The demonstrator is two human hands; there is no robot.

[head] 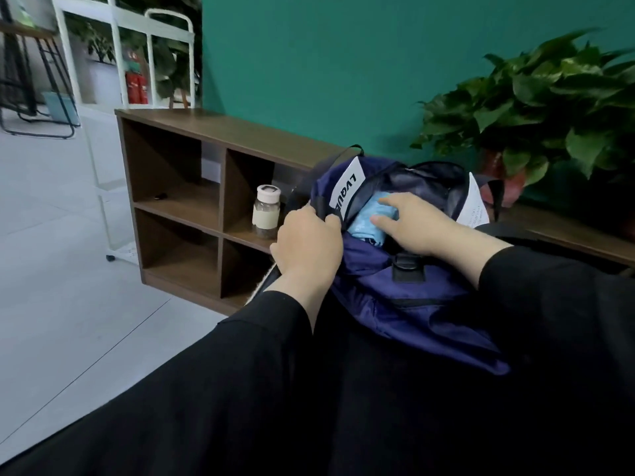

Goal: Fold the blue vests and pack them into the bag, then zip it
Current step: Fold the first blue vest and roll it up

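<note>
My left hand [307, 242] grips the rim of the navy backpack [405, 290], holding its mouth apart; my right hand [414, 221] presses flat-fingered on the light blue vest [364, 219] inside. Beyond stands a brown cubby shelf [192, 187] holding a jar [266, 211], against a teal wall [343, 63]. A white label [346, 187] reads "LVQUE".

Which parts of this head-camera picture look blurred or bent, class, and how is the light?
Head view: the plant leaves are smeared by motion blur; the shelf unit leans and its edges splay from wide-angle distortion; light is soft and even, without glare; the black sleeves lose detail, while the left hand and light blue vest stay fairly sharp.
</note>
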